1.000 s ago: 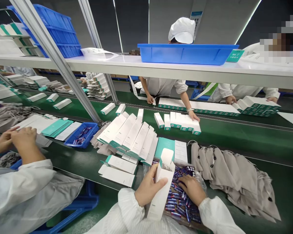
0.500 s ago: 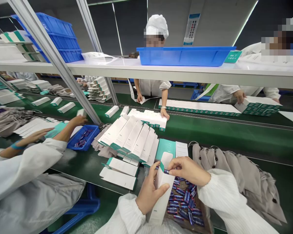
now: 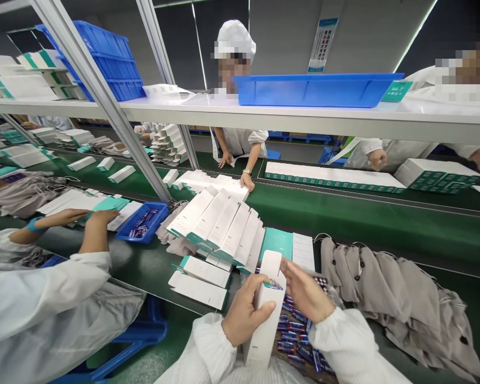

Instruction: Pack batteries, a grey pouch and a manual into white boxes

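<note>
Box in the head view leans upright in front of the person, just left of the loose batteries. The left hand is wrapped firmly around it, thumb on the near face. The right hand has its fingers straight and together beside the box's upper right; nothing shows in it, and I cannot tell whether its fingertips touch the card.

As far as can be judged, this box is well along: something shiny and dark blue, probably batteries, sits at its mouth, though the depth is hidden. Its flap stands up, so closing is not yet done. Beyond the left hand, the heap and 2 more boxes also show loose flaps; how full they are cannot be told. Pouches and sheets lie within reach.

Compared with 0.5 s ago, the right hand no longer pinches a battery at the mouth; it has opened. The left hand's hold is unchanged. Across the belt, a co-worker's hand and its boxes are farther left, partly behind the heap. At left, the neighbour's hands now meet over the sheets.
</note>
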A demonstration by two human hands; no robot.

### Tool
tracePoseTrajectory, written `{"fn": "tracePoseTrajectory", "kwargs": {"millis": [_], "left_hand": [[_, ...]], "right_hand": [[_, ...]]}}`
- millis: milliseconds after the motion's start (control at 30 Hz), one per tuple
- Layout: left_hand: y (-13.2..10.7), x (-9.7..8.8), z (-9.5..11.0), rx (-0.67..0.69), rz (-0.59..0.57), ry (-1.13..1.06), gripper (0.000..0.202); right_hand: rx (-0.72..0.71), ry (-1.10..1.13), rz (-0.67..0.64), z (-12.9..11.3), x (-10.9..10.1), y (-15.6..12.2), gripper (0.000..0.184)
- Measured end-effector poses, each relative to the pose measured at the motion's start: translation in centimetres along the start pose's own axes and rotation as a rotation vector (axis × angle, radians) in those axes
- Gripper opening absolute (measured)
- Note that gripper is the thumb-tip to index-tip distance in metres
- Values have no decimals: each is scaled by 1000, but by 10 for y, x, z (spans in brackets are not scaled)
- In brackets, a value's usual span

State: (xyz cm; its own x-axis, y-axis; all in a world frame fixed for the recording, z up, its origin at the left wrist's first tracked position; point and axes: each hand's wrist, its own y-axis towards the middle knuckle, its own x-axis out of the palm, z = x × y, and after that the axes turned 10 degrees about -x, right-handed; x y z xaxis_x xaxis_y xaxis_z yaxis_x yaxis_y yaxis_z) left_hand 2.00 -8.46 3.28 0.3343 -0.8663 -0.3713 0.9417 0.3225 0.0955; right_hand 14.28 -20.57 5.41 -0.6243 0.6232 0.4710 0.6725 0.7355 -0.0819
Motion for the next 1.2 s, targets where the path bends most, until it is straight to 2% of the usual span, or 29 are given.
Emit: {"fn": "tracePoseTrajectory", "kwargs": {"millis": [67, 100, 233, 367, 433, 667, 767, 833, 933, 1067, 1133, 1200], "left_hand": [[0, 1, -1, 14, -26, -22, 31], [1, 2, -2, 14, -43, -40, 32], [0, 7, -7, -73, -101, -262, 41], [-1, 11, -8, -177, -89, -526, 56], [-1, 10, -5, -206, -103, -522, 58], [1, 8, 0, -199, -159, -399, 58], [1, 9, 1, -206, -157, -389, 57], [2, 10, 0, -216, -162, -394, 56], [2, 11, -4, -225, -163, -441, 56], [0, 13, -11, -238, -196, -527, 55], [1, 16, -11, -244, -225, -517, 54], [6, 21, -8, -234, -258, -478, 53]], "right_hand": [[145, 165, -27, 18, 6, -5, 45], [148, 162, -29, 24, 9, -6, 46], [-116, -125, 11, 26, 9, -8, 40], [-328, -509, -187, 14, -5, -11, 34], [-352, -606, -242, 11, -8, -13, 34], [-222, -298, -87, 5, 6, -20, 24], [-159, -257, -59, 2, 7, -22, 23], [-170, -274, -42, 4, 5, -21, 25], [-260, -394, -10, 14, -3, -21, 27], [-398, -708, -72, 24, -17, -29, 25], [-427, -808, -126, 18, -21, -32, 24], [-397, -915, -191, 0, -22, -32, 20]]}}
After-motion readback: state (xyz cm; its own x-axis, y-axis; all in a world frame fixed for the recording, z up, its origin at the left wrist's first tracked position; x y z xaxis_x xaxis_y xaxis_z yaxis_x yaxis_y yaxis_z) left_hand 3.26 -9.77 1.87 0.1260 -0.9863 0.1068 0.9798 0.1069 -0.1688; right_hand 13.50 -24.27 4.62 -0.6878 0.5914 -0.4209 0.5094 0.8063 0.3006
